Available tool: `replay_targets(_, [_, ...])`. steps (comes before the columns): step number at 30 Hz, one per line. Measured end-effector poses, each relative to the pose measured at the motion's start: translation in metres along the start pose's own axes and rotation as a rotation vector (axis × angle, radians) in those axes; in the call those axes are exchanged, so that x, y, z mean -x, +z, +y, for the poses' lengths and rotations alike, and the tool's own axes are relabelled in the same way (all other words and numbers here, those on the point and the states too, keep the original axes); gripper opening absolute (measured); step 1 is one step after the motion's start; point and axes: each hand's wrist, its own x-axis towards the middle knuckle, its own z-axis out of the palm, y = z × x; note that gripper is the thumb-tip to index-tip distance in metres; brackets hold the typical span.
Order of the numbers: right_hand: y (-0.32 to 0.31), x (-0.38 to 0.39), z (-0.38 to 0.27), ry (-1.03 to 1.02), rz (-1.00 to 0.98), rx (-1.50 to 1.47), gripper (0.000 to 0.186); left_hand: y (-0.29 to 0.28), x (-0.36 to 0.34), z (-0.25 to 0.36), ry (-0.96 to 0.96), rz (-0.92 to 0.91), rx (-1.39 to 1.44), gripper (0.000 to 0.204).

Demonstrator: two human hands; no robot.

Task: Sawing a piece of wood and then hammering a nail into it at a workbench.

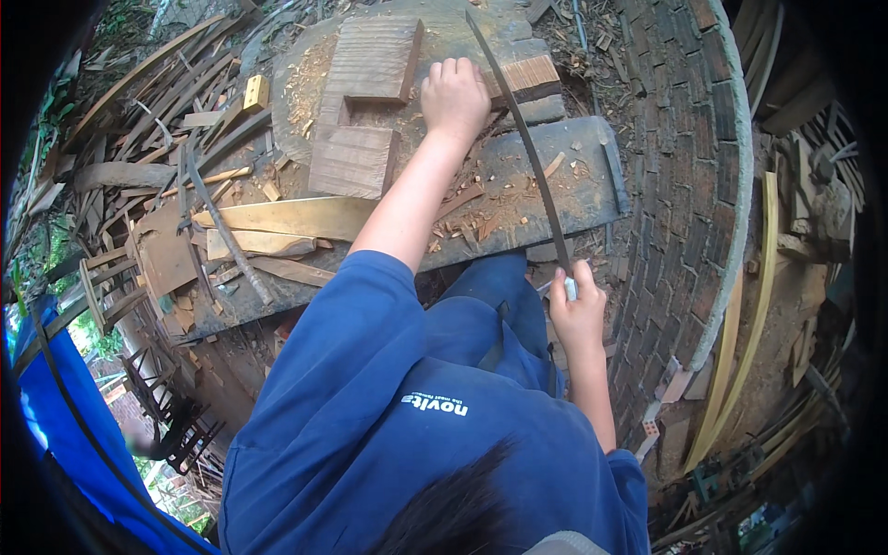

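My right hand is closed around the pale handle of a handsaw. Its long, narrow dark blade points away from me and crosses over a wooden block at the bench's far right. At the left end of that block, my left hand is closed with curled fingers, gripping or pressing it; the fingertips are partly hidden. Whether the teeth touch the wood I cannot tell. Left of my left hand lies a thick brown board with a square notch in its side.
A low, worn bench carries sawdust, chips and pale offcuts. Near its left end lies a long, curved bar-like tool. A small yellow block rests among heaped scrap wood at the left. A curving brick ledge borders the right side.
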Motion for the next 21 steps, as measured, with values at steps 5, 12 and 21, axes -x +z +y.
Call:
replay_targets(5, [-0.003,0.012,0.003,0.033,-0.009,-0.007,0.017,0.003,0.001,0.000,0.012,0.053,-0.024,0.018])
replay_targets(12, [0.015,-0.012,-0.002,-0.013,-0.011,0.012,0.015,0.002,-0.001,-0.001,0.026,0.014,-0.059,0.017])
replay_targets(21, [0.009,0.004,-0.008,0.034,-0.030,-0.029,0.016,0.003,0.001,0.004,-0.004,0.021,-0.074,0.017])
